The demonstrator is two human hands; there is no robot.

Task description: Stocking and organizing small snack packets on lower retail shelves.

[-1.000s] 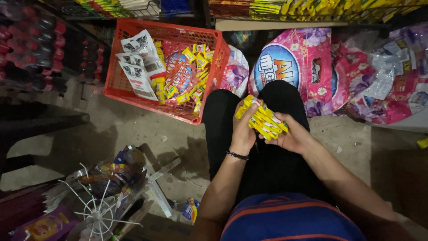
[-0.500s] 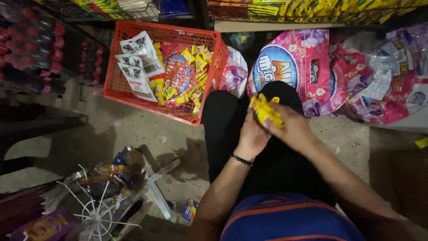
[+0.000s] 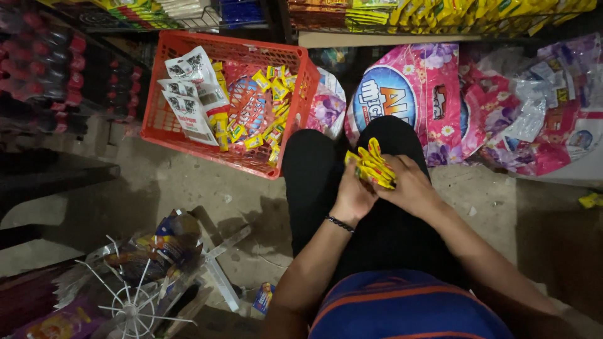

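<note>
- Both hands, left hand (image 3: 353, 196) and right hand (image 3: 411, 188), are closed around a bunch of small yellow plastic sachets (image 3: 372, 166), held above the lap.
- They look light, soft and slippery.
- Pinching the bunch in the middle seems safest.

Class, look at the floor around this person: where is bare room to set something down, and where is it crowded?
Bare concrete floor lies between the red basket and the wire rack. A smaller patch sits right of the knees, below the pink bags. Basket and shelves are crowded.

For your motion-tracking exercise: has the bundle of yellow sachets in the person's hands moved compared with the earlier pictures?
Barely. The yellow sachets stay over the person's lap, just below the big pink bag, only regripped and turned slightly between the hands.
</note>
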